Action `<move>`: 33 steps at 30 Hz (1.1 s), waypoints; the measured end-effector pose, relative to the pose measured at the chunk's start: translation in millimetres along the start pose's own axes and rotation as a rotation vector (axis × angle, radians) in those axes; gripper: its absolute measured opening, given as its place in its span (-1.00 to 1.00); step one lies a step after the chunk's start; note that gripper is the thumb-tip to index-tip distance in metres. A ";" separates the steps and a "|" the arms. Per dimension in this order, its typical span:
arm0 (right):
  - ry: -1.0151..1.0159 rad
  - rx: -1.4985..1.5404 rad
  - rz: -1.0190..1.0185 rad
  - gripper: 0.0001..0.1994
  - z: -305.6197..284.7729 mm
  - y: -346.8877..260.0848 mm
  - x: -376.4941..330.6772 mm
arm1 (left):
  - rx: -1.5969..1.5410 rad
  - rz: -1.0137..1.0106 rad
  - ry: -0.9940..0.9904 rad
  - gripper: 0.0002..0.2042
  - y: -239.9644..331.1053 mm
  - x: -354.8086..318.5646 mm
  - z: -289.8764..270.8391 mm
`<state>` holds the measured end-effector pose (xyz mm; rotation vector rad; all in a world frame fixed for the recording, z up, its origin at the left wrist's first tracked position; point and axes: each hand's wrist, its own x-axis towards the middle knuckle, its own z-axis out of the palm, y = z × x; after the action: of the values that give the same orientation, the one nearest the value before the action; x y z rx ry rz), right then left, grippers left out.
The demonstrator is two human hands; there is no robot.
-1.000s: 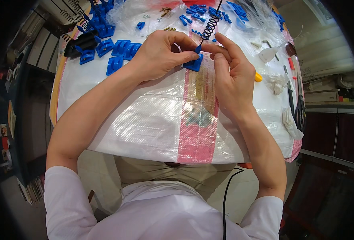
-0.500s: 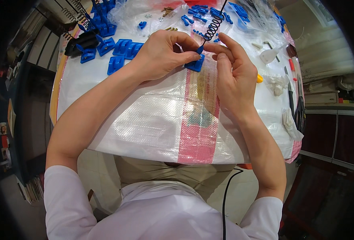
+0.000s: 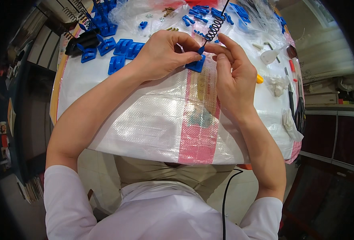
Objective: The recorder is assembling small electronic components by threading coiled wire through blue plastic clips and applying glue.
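Between the thumb and fingers of my left hand (image 3: 161, 54) is a blue plastic base (image 3: 196, 65), a squarish plate that rests on the table. A blue neck rises from it and carries a black coil spring (image 3: 213, 32) on a thin rod, leaning up and to the right. My right hand (image 3: 237, 74) comes in from the right. One of its fingertips touches the blue neck, the index finger is stretched out beside the spring, and the thumb stands apart from the base. The left fingertips partly hide the joint between base and neck.
Blue base pieces (image 3: 125, 49) lie left of my left hand. Spring-topped blue assemblies (image 3: 87, 52) stand at the far left. Blue clips (image 3: 199, 14), brass screws (image 3: 169, 11) and clear plastic bags (image 3: 129, 12) lie at the back. At right are a white bottle (image 3: 268, 57), crumpled tissue (image 3: 278, 85) and scissors (image 3: 300, 114).
Both hands keep nearly the same place and grip. The spring and base have shifted very slightly in the picture.
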<state>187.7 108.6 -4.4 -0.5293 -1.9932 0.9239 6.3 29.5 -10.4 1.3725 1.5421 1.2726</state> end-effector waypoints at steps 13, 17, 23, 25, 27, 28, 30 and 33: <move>0.021 0.018 0.084 -0.70 -2.4 6.1 3.9 | 0.006 0.037 0.036 -0.79 -1.7 0.0 0.5; -0.033 0.027 0.057 -0.76 -4.2 5.9 7.5 | -0.058 0.048 0.045 -0.80 -3.8 -0.2 0.8; -0.079 0.021 0.013 -0.80 -2.8 3.3 11.3 | -0.072 0.023 -0.019 -0.81 0.7 -0.9 -1.1; -0.077 0.023 0.005 -0.80 -2.7 4.4 12.4 | -0.100 0.045 0.002 -0.82 1.6 -1.2 0.1; -0.082 0.026 0.004 -0.81 -2.2 4.7 12.9 | -0.103 0.054 0.016 -0.81 1.3 -1.2 0.8; -0.081 0.024 0.000 -0.81 -2.0 4.8 13.3 | -0.091 0.051 0.021 -0.81 0.5 -0.8 0.8; -0.080 0.019 -0.008 -0.81 -1.5 4.9 14.0 | -0.078 0.046 0.025 -0.81 -0.1 -0.6 0.8; -0.077 0.037 -0.004 -0.82 0.1 5.7 14.4 | -0.052 0.050 0.029 -0.81 -0.2 -0.4 0.3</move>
<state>179.9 121.6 -1.3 -0.4753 -2.0413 0.9893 6.6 29.1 -10.8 1.3729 1.4918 1.3595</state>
